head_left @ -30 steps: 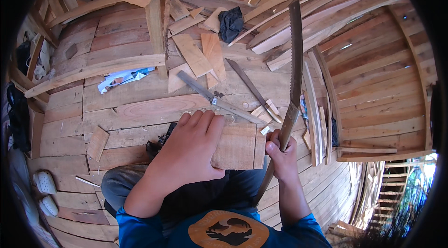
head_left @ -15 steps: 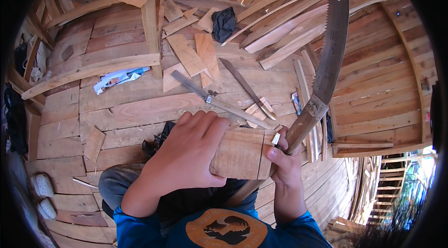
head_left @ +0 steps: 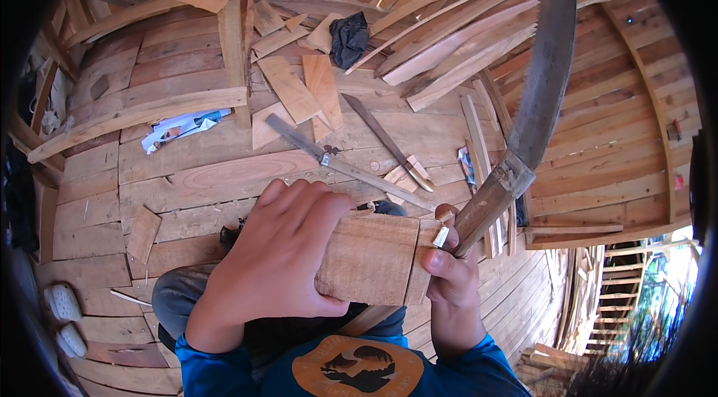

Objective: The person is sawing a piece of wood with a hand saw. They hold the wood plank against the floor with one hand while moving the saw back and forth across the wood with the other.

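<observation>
My left hand (head_left: 273, 255) is closed around the left end of a wooden block (head_left: 366, 259). A dark line crosses the block near its right end, where a narrow strip (head_left: 420, 266) stands. My right hand (head_left: 458, 288) is wrapped round the wooden handle of a handsaw (head_left: 550, 75), its curved toothed blade pointing up and to the right, apart from the block. The right thumb presses at the block's right end, beside a small whitish piece (head_left: 441, 236) I cannot identify. Some right fingers are hidden behind the handle and block.
A long metal blade with a small clamp (head_left: 325, 160) and a large knife (head_left: 381, 131) lie on the plank floor (head_left: 247, 173). Beyond are board offcuts (head_left: 288, 87), a black cloth (head_left: 349, 39) and long curved planks (head_left: 456, 53). Pale clogs (head_left: 63, 301) rest at left.
The block and my hands have shifted slightly left and down in view. The saw blade leans a little further right. Both grips look the same.
</observation>
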Motion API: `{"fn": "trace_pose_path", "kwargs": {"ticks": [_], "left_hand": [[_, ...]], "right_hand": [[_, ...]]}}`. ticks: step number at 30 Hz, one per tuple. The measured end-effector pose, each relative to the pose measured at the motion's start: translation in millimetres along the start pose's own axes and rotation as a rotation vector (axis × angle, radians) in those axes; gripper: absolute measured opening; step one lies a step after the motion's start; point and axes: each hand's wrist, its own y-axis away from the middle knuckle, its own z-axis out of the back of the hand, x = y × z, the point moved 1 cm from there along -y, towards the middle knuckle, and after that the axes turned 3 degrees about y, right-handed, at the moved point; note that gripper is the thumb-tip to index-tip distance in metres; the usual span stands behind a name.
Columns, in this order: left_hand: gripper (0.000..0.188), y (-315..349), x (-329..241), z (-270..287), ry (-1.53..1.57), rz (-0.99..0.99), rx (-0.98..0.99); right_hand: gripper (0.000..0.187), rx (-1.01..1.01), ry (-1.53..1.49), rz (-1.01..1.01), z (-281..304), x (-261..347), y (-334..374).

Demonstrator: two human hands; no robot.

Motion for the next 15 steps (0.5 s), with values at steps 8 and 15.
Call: {"fn": "trace_pose_path", "kwargs": {"ticks": [8, 15], "left_hand": [[0.085, 4.5, -6.2, 5.9, 0.043, 0.015, -0.025], [0.083, 10.8, -9.0, 17.0, 0.083, 0.058, -0.015]], "right_hand": [[0.052, 0.050, -0.039, -0.072, -9.8, 4.6, 2.7], [0.056, 0.074, -0.066, -0.074, -12.3, 0.0, 4.2]]}}
